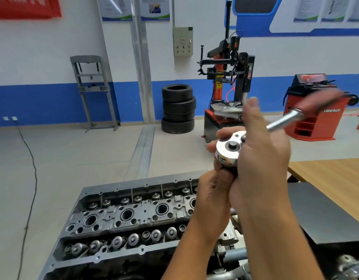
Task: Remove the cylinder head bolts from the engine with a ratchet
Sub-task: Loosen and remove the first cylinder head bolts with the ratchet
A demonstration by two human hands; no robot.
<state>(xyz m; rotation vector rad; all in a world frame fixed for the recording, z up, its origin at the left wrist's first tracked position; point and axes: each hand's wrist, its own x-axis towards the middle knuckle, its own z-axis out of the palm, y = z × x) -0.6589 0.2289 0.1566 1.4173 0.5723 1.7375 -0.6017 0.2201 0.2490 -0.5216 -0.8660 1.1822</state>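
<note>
A chrome ratchet (pixel 229 150) with a round head and a dark red handle is held up in front of me, above the engine. My right hand (pixel 261 164) grips the ratchet head, thumb pointing up. My left hand (pixel 213 190) pinches a dark socket under the head; the socket is mostly hidden by my fingers. The handle points up and to the right and is blurred. Below lies the grey cylinder head (pixel 122 217) with its valve springs and spark plug wells open to view. Its right end is hidden behind my forearms.
A wooden table (pixel 334 178) and a black mat (pixel 324 213) sit at right. Across the floor stand a stack of tyres (pixel 178 108), a tyre changer (pixel 225 93), a red wheel balancer (pixel 314 114) and a grey press frame (pixel 93 91). A black cable (pixel 31 178) runs along the floor at left.
</note>
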